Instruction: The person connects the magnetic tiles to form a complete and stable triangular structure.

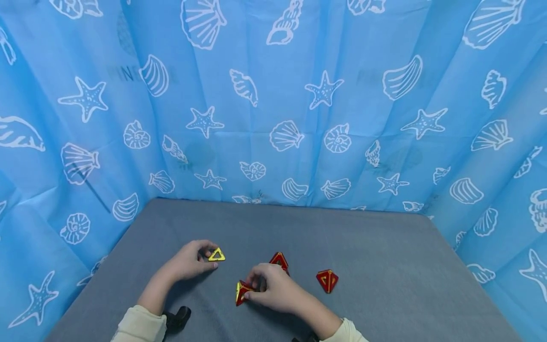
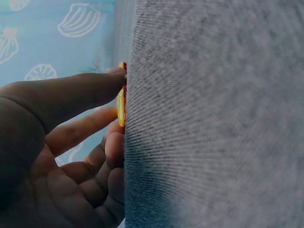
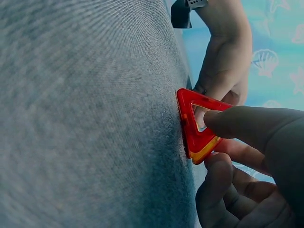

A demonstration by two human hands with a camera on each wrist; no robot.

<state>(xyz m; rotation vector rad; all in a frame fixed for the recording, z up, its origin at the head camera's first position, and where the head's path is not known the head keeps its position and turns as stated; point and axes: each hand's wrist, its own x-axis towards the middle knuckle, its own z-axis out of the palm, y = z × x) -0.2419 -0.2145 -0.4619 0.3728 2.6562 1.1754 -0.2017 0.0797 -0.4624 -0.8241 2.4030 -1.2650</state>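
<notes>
- The left hand [image 1: 190, 262], lower centre-left of the head view, is laid on the grey table [image 1: 384, 266]; a flat yellow triangle [image 1: 216, 255] is pinched at its edge between thumb and fingertips.
- In the left wrist view the yellow triangle [image 2: 121, 107] is seen edge-on against the table, with a fingertip [image 2: 111, 78] on it and the other fingers curled below.
- The right hand [image 1: 273, 289], lower centre, is curled round a red-and-yellow pyramid [image 1: 241, 291] resting on the table; the piece is gripped.
- In the right wrist view a red triangular face of the pyramid [image 3: 197, 126] is pressed by a finger [image 3: 237, 124], with a yellow edge at its lower corner.
- A red pyramid [image 1: 279, 261] is seen just above the right hand, partly hidden by it.
- Another red pyramid [image 1: 327, 280] stands to the right of that hand, apart from it.
- A blue curtain [image 1: 273, 95] printed with shells fills the upper frame.
</notes>
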